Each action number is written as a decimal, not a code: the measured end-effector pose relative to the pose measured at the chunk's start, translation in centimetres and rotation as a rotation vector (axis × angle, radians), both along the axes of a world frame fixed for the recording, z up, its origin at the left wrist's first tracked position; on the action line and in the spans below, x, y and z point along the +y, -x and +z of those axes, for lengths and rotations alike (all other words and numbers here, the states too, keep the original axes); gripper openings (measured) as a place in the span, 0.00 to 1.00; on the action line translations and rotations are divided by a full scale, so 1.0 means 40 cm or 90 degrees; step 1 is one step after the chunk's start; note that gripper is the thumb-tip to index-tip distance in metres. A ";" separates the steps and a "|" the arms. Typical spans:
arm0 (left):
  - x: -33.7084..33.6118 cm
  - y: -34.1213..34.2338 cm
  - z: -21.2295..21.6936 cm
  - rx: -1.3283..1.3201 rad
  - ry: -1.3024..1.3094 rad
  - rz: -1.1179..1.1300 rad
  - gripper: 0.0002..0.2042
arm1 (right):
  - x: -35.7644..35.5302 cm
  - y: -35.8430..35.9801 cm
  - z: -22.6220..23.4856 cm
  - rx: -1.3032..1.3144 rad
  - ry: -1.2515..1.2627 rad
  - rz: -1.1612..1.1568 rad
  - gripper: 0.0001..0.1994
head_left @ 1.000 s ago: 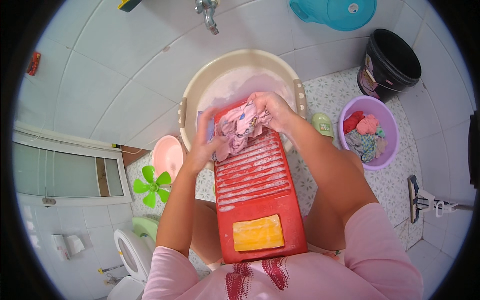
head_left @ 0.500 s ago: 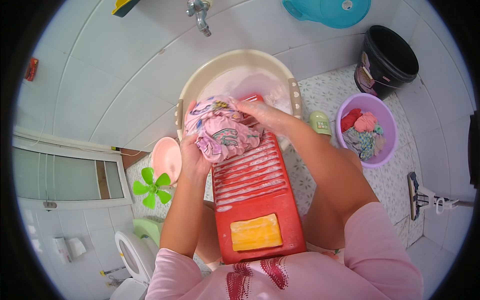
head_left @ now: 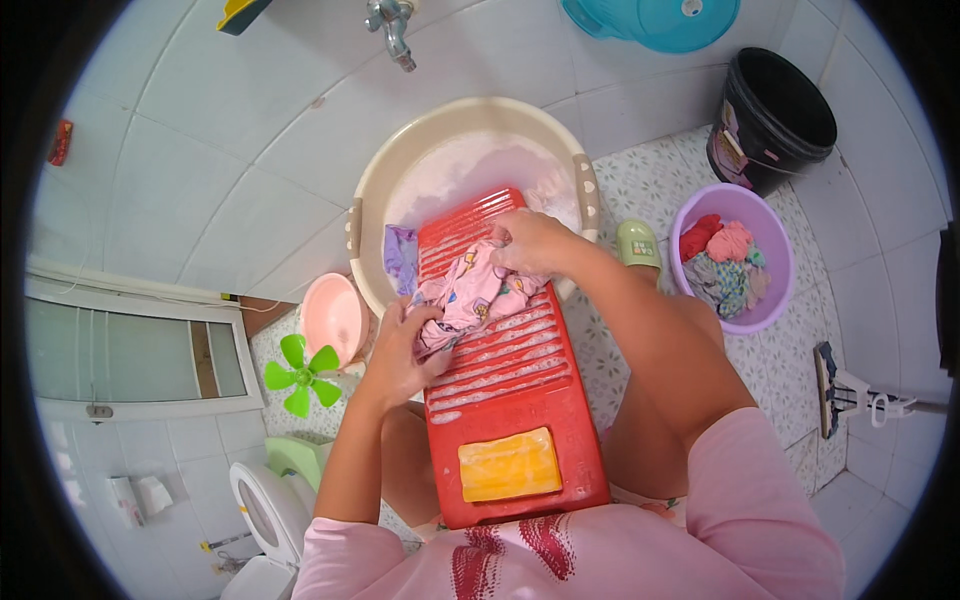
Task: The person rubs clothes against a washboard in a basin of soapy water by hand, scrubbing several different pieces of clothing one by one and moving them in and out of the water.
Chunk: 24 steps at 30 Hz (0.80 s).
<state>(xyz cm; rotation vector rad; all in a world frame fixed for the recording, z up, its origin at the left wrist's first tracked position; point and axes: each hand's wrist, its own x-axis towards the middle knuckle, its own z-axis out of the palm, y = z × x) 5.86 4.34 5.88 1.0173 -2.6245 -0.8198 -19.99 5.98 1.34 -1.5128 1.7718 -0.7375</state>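
A pink patterned garment (head_left: 468, 292) lies bunched across the ridges of a red washboard (head_left: 520, 400). My left hand (head_left: 405, 345) is closed on the garment's near left edge, fingers curled over the cloth. At the garment's upper right, my right hand (head_left: 535, 245) grips another part of it. A purple piece of cloth (head_left: 401, 255) hangs at the washboard's left side, inside the basin. Suds streak the ridges. A yellow soap bar (head_left: 511, 466) rests in the washboard's lower recess. The board's far end leans into a beige basin (head_left: 440, 122) of foamy water.
Right of the basin are a green slipper (head_left: 637, 244), a purple tub (head_left: 790, 265) of clothes and a black bucket (head_left: 785, 110). A pink bowl (head_left: 334, 318) and green fan blades (head_left: 303, 376) lie left. A tap (head_left: 398, 40) juts from the wall above; a squeegee mop (head_left: 850, 395) stands right.
The garment has gone from a lifted bundle to lying spread on the washboard. My left hand has shifted nearer and right; the right hand has moved slightly. Purple cloth now shows at the board's left.
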 end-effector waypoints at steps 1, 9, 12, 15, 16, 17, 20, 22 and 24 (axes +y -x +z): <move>0.023 0.036 0.009 -0.012 0.081 -0.015 0.14 | 0.009 0.009 -0.022 -0.024 0.040 -0.002 0.16; -0.120 0.146 -0.135 -0.157 0.258 0.090 0.14 | -0.022 -0.052 -0.025 -0.013 0.121 -0.096 0.18; -0.153 0.187 -0.110 -0.180 0.235 0.150 0.16 | -0.025 -0.034 -0.009 -0.019 0.110 -0.111 0.18; -0.074 0.137 -0.069 -0.200 0.264 -0.056 0.18 | -0.025 -0.032 -0.007 -0.058 0.070 -0.104 0.19; -0.020 0.129 -0.036 -0.201 0.230 -0.083 0.18 | -0.021 -0.030 -0.018 -0.050 0.086 -0.099 0.20; 0.029 0.129 -0.011 -0.198 0.193 -0.110 0.18 | -0.015 -0.024 -0.030 -0.039 0.100 -0.094 0.20; 0.109 0.107 -0.006 -0.171 0.236 -0.187 0.17 | 0.006 -0.019 -0.030 -0.030 0.128 -0.080 0.20; 0.064 0.136 -0.022 -0.187 0.204 -0.164 0.17 | 0.006 -0.013 -0.035 -0.039 0.121 -0.079 0.20; -0.024 0.157 -0.051 -0.203 0.199 0.006 0.15 | 0.003 -0.022 -0.025 -0.055 0.120 -0.068 0.21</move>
